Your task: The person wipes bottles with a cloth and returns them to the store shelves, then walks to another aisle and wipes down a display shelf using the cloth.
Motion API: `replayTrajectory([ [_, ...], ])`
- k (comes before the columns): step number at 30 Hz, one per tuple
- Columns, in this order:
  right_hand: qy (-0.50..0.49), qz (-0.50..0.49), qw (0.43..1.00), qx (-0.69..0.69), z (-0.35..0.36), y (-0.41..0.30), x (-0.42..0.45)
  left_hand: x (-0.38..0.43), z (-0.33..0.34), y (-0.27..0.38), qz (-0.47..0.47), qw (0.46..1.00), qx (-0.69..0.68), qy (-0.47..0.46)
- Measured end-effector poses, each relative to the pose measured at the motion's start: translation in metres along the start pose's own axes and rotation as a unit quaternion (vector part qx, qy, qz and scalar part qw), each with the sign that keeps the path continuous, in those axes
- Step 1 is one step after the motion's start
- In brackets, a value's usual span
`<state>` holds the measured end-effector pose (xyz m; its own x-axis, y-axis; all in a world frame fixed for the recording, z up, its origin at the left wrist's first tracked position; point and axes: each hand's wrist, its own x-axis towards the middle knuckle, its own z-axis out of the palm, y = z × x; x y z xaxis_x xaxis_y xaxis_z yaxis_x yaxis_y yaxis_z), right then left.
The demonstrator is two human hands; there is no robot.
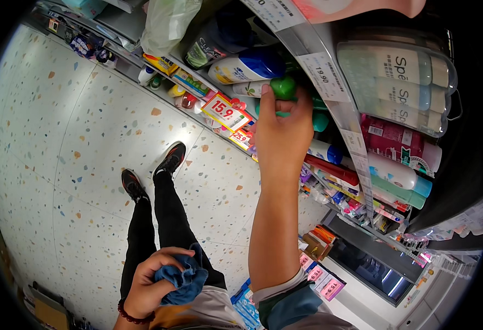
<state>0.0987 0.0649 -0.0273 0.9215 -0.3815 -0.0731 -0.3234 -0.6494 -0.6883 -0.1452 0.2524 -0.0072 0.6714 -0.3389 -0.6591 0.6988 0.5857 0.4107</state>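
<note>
A crumpled blue cloth (181, 274) is held in my left hand (150, 278), low in front of my body. My right hand (284, 119) reaches into a shelf of bottles, its thumb and fingers around a white bottle with a green cap (283, 88); some fingertips are hidden behind the cap. Beside that bottle lies a white bottle with a blue cap (247, 66), and past it a dark Clear shampoo bottle (212, 49). Teal bottle parts (320, 122) show just behind my right hand. The bottles appear sideways in this view.
A curved shelf edge with price labels (324, 76) runs close to my right hand. Beyond it stand pale bottles (402, 82) and a dark pink bottle (398, 142). Price cards (226, 112) stick out from the shelf front. The speckled floor (88, 165) lies around my shoes.
</note>
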Motion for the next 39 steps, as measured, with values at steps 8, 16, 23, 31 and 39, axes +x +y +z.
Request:
replayTrajectory([
  [8, 0.025, -0.055, 0.99, 0.13, -0.017, 0.003, -0.054, -0.006, -0.001, 0.007, -0.01, 0.997, 0.02, -0.071],
  [16, -0.103, -0.112, 0.98, 0.131, -0.135, -0.045, -0.17, -0.057, 0.058, 0.069, 0.118, 0.886, 0.448, 0.023],
  [23, -0.217, -0.298, 0.925, 0.091, -0.221, -0.147, -0.243, -0.138, 0.119, 0.114, 0.251, 0.648, 0.719, 0.002],
  [31, -0.112, -0.333, 0.929, 0.12, -0.242, -0.188, -0.328, -0.199, 0.112, 0.131, 0.366, 0.89, 0.261, 0.074],
  [39, -0.126, -0.363, 0.916, 0.114, -0.211, -0.179, -0.351, -0.219, 0.139, 0.133, 0.215, 0.948, -0.232, 0.045],
])
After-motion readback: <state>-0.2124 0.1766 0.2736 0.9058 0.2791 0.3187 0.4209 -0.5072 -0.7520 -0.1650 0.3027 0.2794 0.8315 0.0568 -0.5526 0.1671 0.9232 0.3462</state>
